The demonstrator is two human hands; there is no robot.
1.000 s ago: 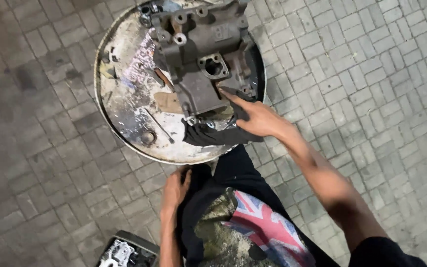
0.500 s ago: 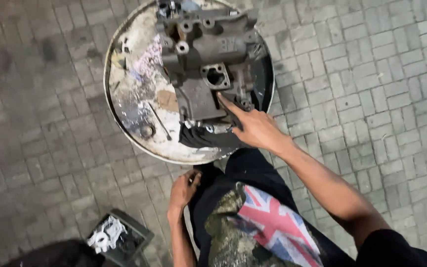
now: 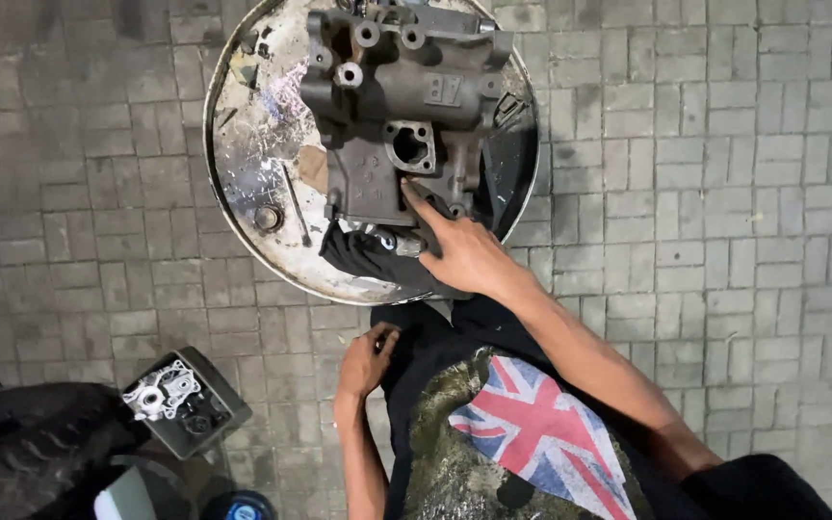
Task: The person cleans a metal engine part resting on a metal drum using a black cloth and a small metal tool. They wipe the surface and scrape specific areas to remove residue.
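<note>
Dark grey casting point(image 3: 392, 116), paint-splotched white drum top point(image 3: 252, 164)

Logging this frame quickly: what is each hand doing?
Left hand: loosely curled at the trouser leg, holding nothing visible.
Right hand: open, fingers on the metal casting.

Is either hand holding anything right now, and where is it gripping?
Nothing is gripped. The right hand rests a fingertip on the metal casting near its lower edge; the left hand is at the trousers.

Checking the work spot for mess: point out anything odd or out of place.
The drum top under the metal casting is scratched, rusty and paint-smeared. A loose rod lies on it. A black rag is bunched under the right hand.
</note>
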